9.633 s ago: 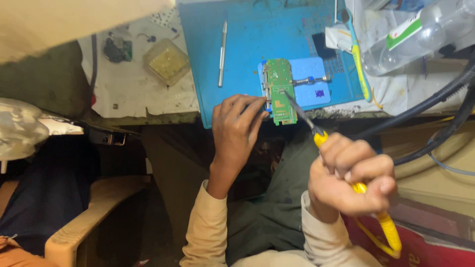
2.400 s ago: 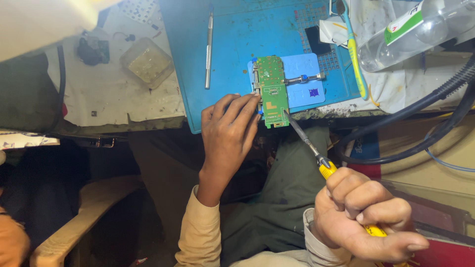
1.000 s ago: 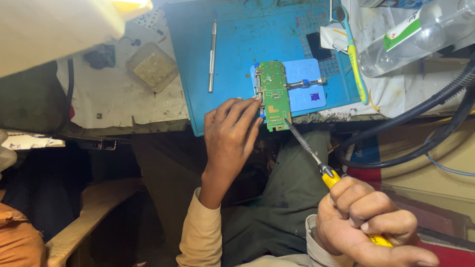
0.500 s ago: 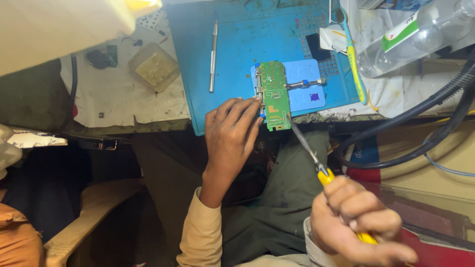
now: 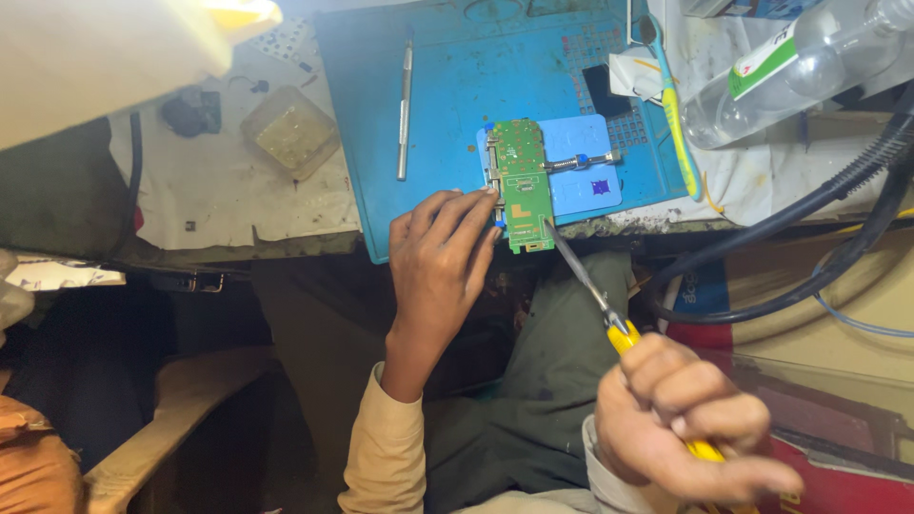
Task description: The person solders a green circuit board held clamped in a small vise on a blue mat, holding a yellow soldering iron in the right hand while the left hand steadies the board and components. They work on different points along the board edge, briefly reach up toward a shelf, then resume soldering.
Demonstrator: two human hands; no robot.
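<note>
Since half a sec ago the right hand (image 5: 681,428) has shifted a bit to the right & up in view; driver (image 5: 609,314) tip stays at the board's lower right corner. Left hand (image 5: 440,262) hasn't moved.

Board (image 5: 522,183): green, long, clamped upright-in-view in a light blue holder (image 5: 586,176) on the blue mat (image 5: 457,95), near the bench (image 5: 219,190) front edge. Left fingertips touch the board's left edge & the holder; hand lies open, palm down, nothing clasped. Right grip clenched round the yellow driver handle, metal shaft angling up-left to the board.

Elsewhere: slim metal tool (image 5: 405,105) lies on the mat, left of the board, apart from it. Small clear tray (image 5: 290,128) on white paper left of the mat. Clear bottle (image 5: 795,67) w/ green-white label at top right. Black cables (image 5: 819,238) curve along the right side. Toothbrush-like tool (image 5: 671,105) at the mat's right edge.
</note>
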